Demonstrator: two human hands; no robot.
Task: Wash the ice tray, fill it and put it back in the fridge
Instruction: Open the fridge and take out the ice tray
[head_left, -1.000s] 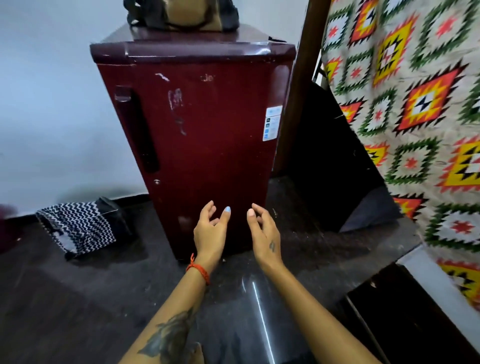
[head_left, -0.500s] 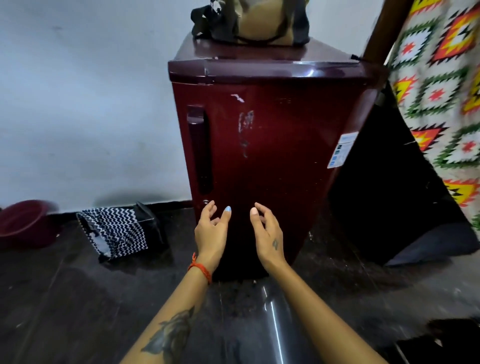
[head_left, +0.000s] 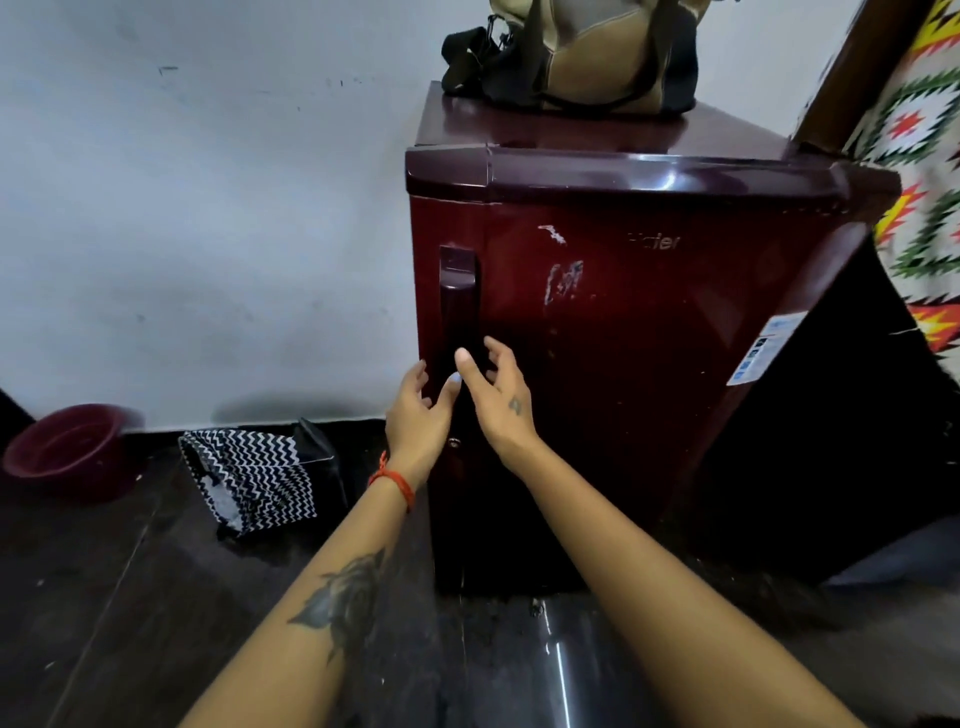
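A small maroon fridge (head_left: 634, 364) stands against the white wall with its door closed. Its dark vertical handle (head_left: 457, 312) runs down the door's left side. My left hand (head_left: 418, 415) is at the door's left edge beside the lower end of the handle, fingers loosely curved and holding nothing. My right hand (head_left: 496, 395) hovers just right of the handle's lower end, fingers spread and empty. No ice tray is in view.
A tan and black bag (head_left: 576, 57) sits on top of the fridge. A black-and-white zigzag bag (head_left: 254, 478) and a maroon basin (head_left: 62, 449) lie on the dark floor at the left. A patterned curtain (head_left: 930, 171) hangs at the right.
Both hands have risen from the lower door to the handle's lower end. The view has swung left and closer to the fridge.
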